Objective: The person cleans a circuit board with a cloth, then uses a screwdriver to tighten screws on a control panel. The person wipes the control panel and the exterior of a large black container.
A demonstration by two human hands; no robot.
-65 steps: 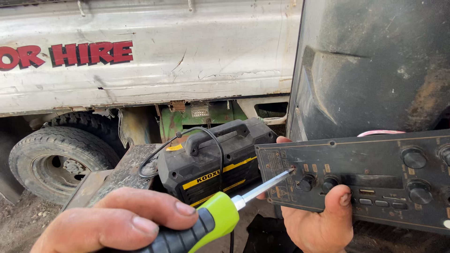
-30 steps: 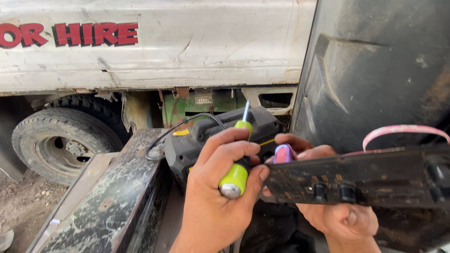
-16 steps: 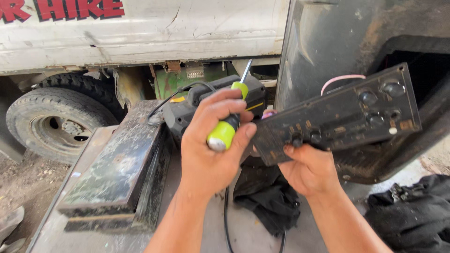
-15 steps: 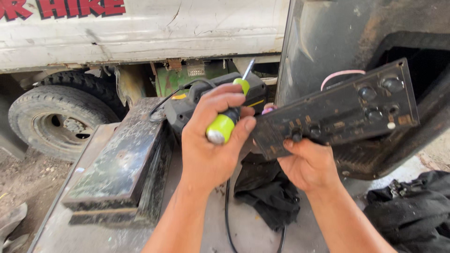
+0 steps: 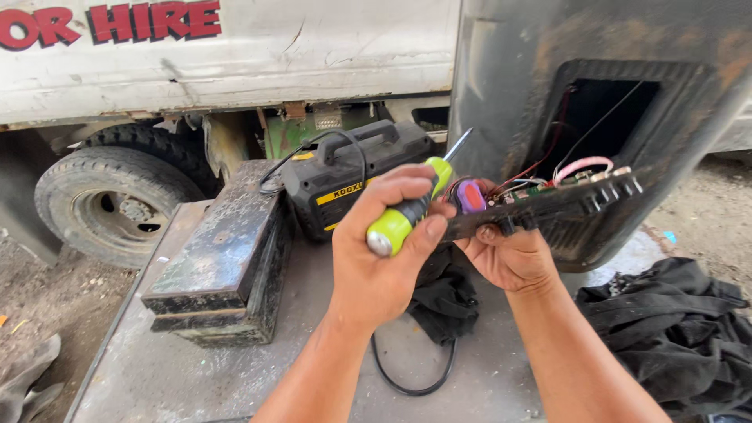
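Tilted flatter since before, the knobbed black control panel (image 5: 548,207) rests in the right hand (image 5: 509,254); the left hand (image 5: 384,258) clamps a glossy green-handled screwdriver (image 5: 411,207).

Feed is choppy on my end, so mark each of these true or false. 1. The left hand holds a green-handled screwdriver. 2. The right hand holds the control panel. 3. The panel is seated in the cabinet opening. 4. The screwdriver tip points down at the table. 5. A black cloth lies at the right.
1. True: the left hand grips the screwdriver.
2. True: the right hand holds the control panel from below.
3. False: it is out of the cabinet opening, joined by wires.
4. False: the tip points up and away.
5. True: the black cloth lies there.
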